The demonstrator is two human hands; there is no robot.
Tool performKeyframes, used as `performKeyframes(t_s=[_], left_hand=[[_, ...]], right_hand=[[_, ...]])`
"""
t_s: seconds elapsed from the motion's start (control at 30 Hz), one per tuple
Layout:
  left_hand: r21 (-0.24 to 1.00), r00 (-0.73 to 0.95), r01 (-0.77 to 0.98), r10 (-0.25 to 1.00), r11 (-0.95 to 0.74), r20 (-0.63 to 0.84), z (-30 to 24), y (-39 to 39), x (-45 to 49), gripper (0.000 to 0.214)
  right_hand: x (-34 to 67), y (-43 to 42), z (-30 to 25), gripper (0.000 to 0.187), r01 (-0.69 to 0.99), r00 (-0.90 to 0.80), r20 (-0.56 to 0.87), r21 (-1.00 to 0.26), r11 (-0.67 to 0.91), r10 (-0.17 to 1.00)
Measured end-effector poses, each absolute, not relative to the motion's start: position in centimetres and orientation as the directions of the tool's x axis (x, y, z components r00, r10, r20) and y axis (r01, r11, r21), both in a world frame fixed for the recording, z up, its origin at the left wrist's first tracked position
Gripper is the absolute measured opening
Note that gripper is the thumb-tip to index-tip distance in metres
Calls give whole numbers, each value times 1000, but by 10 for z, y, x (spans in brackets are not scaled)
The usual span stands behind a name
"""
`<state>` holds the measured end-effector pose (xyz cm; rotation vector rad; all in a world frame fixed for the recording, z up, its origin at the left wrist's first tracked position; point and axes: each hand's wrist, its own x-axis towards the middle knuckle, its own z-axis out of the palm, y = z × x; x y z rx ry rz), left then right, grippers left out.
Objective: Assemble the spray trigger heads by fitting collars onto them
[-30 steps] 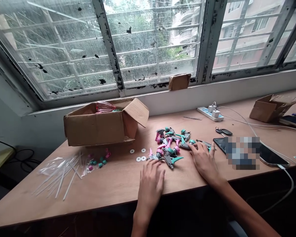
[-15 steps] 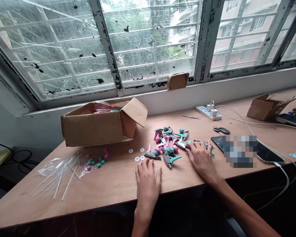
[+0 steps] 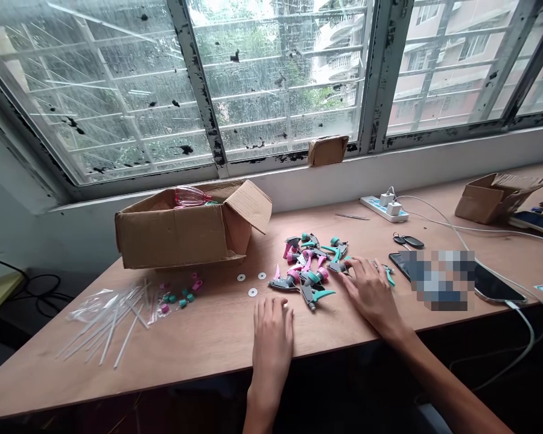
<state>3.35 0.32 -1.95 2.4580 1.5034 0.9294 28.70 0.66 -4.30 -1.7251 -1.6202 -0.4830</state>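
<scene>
Spray trigger heads (image 3: 308,265) | left hand (image 3: 272,337): fingers released, off front edge | right hand (image 3: 370,295): fingers released, at right edge

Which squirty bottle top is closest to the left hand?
The grey trigger spray head with the pink tip, at the front left edge of the heap, just past the fingertips of the left hand. The other spray heads lie farther away.

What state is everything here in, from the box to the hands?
Cardboard box: open, one flap raised.
Pink plastic bottle: inside the box, on its side.
Trigger sprayer heads: loose in a heap.
Left hand: open, flat on the table.
Right hand: open, fingertips at the heap.
Window: shut, wet.
</scene>
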Motion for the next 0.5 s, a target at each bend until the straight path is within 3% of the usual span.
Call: performKeyframes(t_s=[0.13,0.23,0.37,0.43,0.5], left_hand=[[535,389,616,814,-578,432,-17,2,29,23],[572,382,595,825,-564,417,-18,2,27,23],[472,291,748,869,-467,399,-17,1,30,21],[420,269,804,887,-421,374,-15,0,32,18],[423,272,808,897,-410,349,-13,0,33,16]], right_hand=[[276,-5,-27,39,863,149,727,-427,271,670],[261,-17,-16,39,631,206,628,-671,389,750],[238,-25,-8,49,107,125,297,-953,285,947],[231,-26,-10,50,-55,112,226,-971,233,968],[226,-27,-13,46,-117,143,236,-960,253,961]])
